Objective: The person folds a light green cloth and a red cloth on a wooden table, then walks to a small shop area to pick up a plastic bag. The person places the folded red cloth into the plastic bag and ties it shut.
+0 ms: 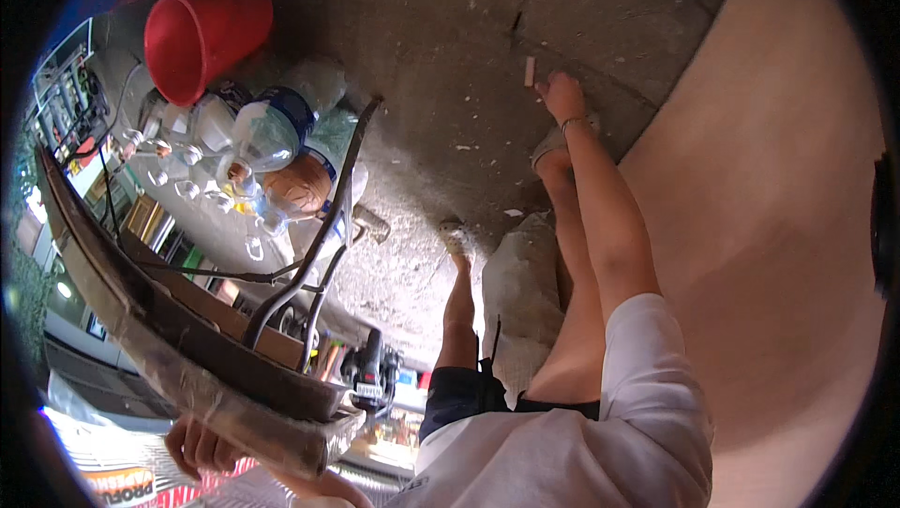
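Note:
My right hand (562,97) reaches down over the concrete floor, fingers bent and pinched at the lower end of a small pale pinkish strip (530,72). At the lower left, my left hand (204,447) has its fingers curled on the edge of a long, worn, dirt-streaked board (159,349), partly hidden by it. Bent dark metal tubes (333,213) rise from the board. A pale woven sack (516,311) lies beside my right leg.
A red bucket (173,49) and several clear plastic bottles and jugs (267,133) stand at upper left. A broad smooth tan panel (769,255) takes up the right side. A black machine (370,372) and cluttered shelves (150,217) are behind the metal frame.

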The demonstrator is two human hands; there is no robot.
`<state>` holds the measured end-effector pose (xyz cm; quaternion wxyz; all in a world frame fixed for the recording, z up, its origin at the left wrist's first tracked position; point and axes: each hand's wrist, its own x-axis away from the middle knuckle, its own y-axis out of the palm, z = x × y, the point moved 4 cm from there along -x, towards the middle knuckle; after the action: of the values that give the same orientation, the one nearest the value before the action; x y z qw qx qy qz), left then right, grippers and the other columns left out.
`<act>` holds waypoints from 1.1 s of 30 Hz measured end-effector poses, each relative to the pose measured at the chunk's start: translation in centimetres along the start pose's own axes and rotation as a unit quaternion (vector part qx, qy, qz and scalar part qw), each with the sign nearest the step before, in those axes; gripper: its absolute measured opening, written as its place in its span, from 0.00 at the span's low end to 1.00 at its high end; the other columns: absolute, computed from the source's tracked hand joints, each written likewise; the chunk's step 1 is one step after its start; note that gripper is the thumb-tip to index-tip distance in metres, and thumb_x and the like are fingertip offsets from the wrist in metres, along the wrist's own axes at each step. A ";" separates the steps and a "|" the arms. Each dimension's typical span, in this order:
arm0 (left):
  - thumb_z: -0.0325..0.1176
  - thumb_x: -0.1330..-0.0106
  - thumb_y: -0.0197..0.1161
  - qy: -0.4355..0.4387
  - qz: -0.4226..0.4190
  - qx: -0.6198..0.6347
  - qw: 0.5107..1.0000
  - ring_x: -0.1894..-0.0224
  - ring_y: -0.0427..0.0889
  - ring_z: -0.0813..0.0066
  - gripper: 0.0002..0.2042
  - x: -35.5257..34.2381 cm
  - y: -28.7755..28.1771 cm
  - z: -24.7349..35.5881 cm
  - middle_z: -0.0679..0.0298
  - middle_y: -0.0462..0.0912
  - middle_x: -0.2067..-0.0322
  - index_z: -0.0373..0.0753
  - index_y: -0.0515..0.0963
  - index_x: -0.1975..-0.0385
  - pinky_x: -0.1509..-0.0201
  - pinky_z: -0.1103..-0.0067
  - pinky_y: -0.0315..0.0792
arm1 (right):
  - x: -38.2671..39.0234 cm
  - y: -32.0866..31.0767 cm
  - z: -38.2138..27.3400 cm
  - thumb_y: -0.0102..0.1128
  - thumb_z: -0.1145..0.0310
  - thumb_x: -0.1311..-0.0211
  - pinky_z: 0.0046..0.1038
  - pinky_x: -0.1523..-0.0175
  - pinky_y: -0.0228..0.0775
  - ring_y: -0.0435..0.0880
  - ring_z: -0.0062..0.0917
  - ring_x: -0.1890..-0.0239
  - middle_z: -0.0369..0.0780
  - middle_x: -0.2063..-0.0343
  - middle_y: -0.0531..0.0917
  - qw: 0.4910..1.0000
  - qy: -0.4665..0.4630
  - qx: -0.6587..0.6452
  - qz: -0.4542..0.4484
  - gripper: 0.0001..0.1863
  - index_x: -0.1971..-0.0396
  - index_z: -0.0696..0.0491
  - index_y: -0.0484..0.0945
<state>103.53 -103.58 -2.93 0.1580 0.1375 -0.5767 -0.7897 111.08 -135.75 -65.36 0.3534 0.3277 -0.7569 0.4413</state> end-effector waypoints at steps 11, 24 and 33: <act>0.26 0.37 0.52 0.020 -0.005 0.014 1.000 0.88 0.62 0.81 0.10 -1.1 -0.4 -2.2 0.66 0.64 0.91 0.35 0.73 0.81 0.83 0.79 0.52 | -5.3 5.1 -0.4 0.65 0.52 0.42 0.42 0.56 0.79 0.86 0.45 0.61 0.51 0.67 0.85 0.994 0.064 0.079 0.028 0.21 0.65 0.59 0.82; 0.32 0.31 0.50 -0.154 0.097 -0.043 0.982 0.85 0.52 0.82 0.12 2.6 0.3 2.2 0.72 0.55 0.89 0.45 0.66 0.80 0.79 0.79 0.49 | 32.5 -11.7 8.6 0.63 0.72 0.40 0.25 0.66 0.73 0.81 0.22 0.71 0.38 0.71 0.82 0.852 0.043 -0.457 0.251 0.09 0.63 0.58 0.75; 0.30 0.31 0.52 -0.291 0.032 0.024 0.956 0.80 0.53 0.82 0.09 1.1 1.3 -0.3 0.72 0.55 0.84 0.44 0.64 0.76 0.74 0.81 0.50 | 69.8 9.0 15.9 0.63 0.66 0.42 0.32 0.63 0.74 0.82 0.30 0.71 0.41 0.75 0.82 0.804 0.270 -0.332 0.412 0.11 0.65 0.58 0.76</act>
<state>102.78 -104.63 -1.83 0.0052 -0.1133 -0.6209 -0.7757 62.52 -159.41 -17.45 0.4160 -0.2847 -0.7948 0.3381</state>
